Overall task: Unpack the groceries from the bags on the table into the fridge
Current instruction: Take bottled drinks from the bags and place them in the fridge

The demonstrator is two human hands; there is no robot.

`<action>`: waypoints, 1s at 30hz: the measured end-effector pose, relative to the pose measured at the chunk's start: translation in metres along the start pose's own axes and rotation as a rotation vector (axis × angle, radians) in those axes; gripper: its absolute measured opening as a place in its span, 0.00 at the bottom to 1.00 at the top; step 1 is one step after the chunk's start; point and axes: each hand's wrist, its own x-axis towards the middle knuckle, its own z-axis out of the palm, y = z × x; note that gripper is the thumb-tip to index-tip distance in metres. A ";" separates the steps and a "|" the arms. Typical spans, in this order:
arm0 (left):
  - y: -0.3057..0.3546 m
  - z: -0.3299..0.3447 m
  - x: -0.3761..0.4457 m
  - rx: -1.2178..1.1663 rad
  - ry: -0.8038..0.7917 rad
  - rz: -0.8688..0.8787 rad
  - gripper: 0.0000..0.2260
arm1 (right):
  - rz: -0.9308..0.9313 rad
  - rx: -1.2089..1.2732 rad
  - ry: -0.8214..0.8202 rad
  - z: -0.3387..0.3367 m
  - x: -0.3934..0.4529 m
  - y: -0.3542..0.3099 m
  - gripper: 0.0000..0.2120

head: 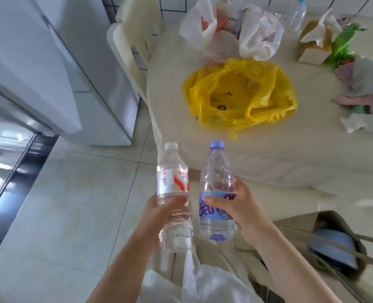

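Note:
My left hand (pixel 157 212) grips a clear water bottle with a white cap and red-and-white label (pixel 173 182), held upright over the floor. My right hand (pixel 241 209) grips a second clear bottle with a purple cap and blue-purple label (pixel 216 178), side by side with the first. Both bottles hang in front of the table's near edge. On the table (pixel 290 149) lies a slack yellow plastic bag (pixel 240 95); two white plastic bags (pixel 260 33) stand behind it. The white fridge (pixel 50 62) is at the left, its door closed as far as I can see.
A cream plastic chair (pixel 133 47) stands between fridge and table. A tissue box (pixel 312 40), green wrapping (pixel 343 44), another bottle (pixel 298 16) and crumpled cloths (pixel 364 92) crowd the table's right. A bag on a chair (pixel 334 243) sits lower right. Tiled floor at the left.

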 end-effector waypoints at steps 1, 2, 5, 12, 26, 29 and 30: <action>-0.004 -0.006 -0.008 -0.016 0.024 0.002 0.22 | 0.008 -0.034 -0.018 0.005 -0.005 0.004 0.18; -0.008 -0.013 -0.016 -0.037 0.045 0.006 0.22 | 0.013 -0.068 -0.040 0.010 -0.009 0.008 0.19; -0.019 -0.038 -0.035 -0.068 0.098 0.012 0.21 | 0.027 -0.160 -0.102 0.031 -0.017 0.015 0.24; -0.040 -0.113 -0.083 -0.142 0.234 0.065 0.19 | 0.062 -0.316 -0.253 0.106 -0.036 0.028 0.29; -0.104 -0.352 -0.187 -0.372 0.604 0.014 0.13 | 0.074 -0.506 -0.451 0.339 -0.114 0.100 0.27; -0.109 -0.401 -0.200 -0.379 0.678 0.026 0.12 | 0.083 -0.509 -0.478 0.384 -0.127 0.112 0.29; -0.110 -0.414 -0.202 -0.385 0.687 0.026 0.12 | 0.082 -0.515 -0.489 0.397 -0.129 0.114 0.29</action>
